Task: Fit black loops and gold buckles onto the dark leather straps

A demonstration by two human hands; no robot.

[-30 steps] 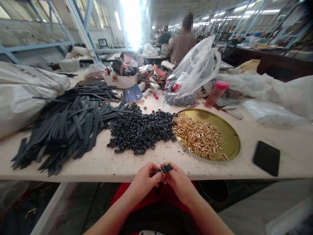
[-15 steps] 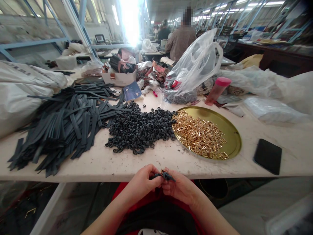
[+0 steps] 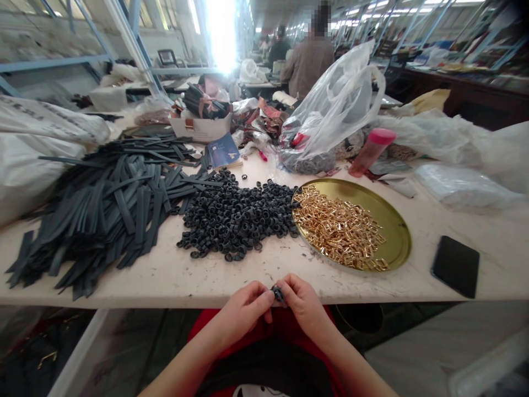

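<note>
Both hands meet at the table's front edge around a small dark strap piece (image 3: 278, 294). My left hand (image 3: 247, 309) pinches it from the left, thumb on top. My right hand (image 3: 303, 303) grips its other side between thumb and fingers. Most of the piece is hidden by the fingertips. Beyond the hands lies a heap of small black loops (image 3: 242, 218). To its right, gold buckles (image 3: 339, 229) fill the left part of a round gold tray (image 3: 394, 242). Long black strips (image 3: 119, 209) are piled at the left.
A black phone (image 3: 455, 266) lies at the right. Behind are a blue booklet (image 3: 223, 150), a white box (image 3: 200, 129), a clear plastic bag (image 3: 330, 110) and a pink-lidded bottle (image 3: 372, 153). White sacks (image 3: 37, 149) stand at far left. A person (image 3: 308, 63) is in the background.
My right hand has turned, its fingers now bent over the dark strap piece from above. The bit of gold seen between the fingers earlier no longer shows. The view has shifted slightly.
</note>
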